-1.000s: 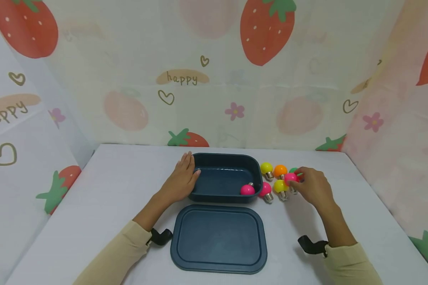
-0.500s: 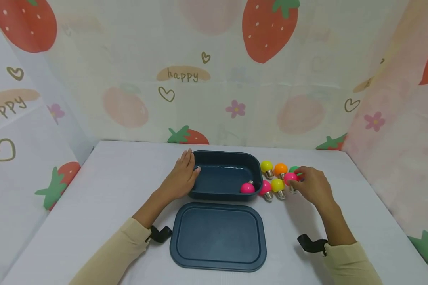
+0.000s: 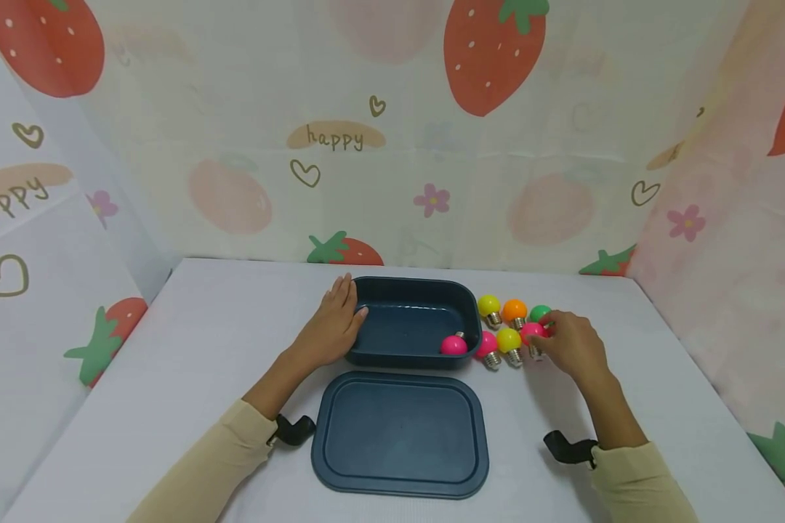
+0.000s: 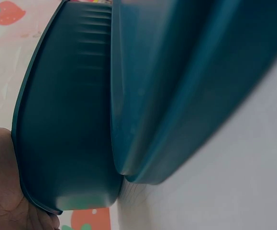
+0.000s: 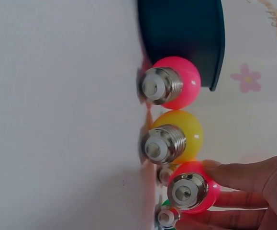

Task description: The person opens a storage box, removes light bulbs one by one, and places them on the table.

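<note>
My left hand (image 3: 332, 325) lies with straight fingers against the left end of a dark blue rectangular box (image 3: 405, 359). Inside the box's near right corner is a pink light bulb (image 3: 454, 345). On the right, my right hand (image 3: 574, 344) pinches another pink bulb (image 5: 194, 187) by its round globe, its metal screw base facing the right wrist camera. Left of it in the front row lie a yellow bulb (image 3: 509, 339) and a third pink bulb (image 3: 487, 343), the latter beside the box. Behind them are a yellow bulb (image 3: 488, 305), an orange bulb (image 3: 514, 310) and a green bulb (image 3: 539, 314).
A matching dark blue lid (image 3: 400, 436) lies flat on the white table (image 3: 235, 305), just in front of the box. A strawberry-patterned sheet (image 3: 268, 87) stands behind the table and along both sides. A black wrist mount (image 3: 569, 448) sticks out from each sleeve.
The front yellow bulb has shifted slightly left. The right hand has lowered a little with its pink bulb, showing more of the green one. The left hand keeps its place on the box.
</note>
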The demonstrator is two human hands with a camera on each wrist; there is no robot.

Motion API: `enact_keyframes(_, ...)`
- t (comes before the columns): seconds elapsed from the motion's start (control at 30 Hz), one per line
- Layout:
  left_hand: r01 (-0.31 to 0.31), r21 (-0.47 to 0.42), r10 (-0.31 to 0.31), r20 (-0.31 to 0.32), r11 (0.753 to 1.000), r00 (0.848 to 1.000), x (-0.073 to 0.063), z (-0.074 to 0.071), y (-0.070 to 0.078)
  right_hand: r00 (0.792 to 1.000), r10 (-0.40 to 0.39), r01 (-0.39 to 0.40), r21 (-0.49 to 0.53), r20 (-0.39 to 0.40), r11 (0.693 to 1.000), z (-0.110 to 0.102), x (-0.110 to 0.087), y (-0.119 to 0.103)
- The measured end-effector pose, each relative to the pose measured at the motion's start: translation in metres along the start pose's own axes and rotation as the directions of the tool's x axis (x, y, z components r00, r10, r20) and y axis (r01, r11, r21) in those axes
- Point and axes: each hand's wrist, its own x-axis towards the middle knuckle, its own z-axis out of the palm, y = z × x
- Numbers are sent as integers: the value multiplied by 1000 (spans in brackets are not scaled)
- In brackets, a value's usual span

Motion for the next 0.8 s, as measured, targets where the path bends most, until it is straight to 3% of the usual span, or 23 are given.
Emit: enact_keyframes(0.8,0,-14,0,2,1000,1000,-1,-1,0,1000,5,-5,-18,1,1000,7,3,5)
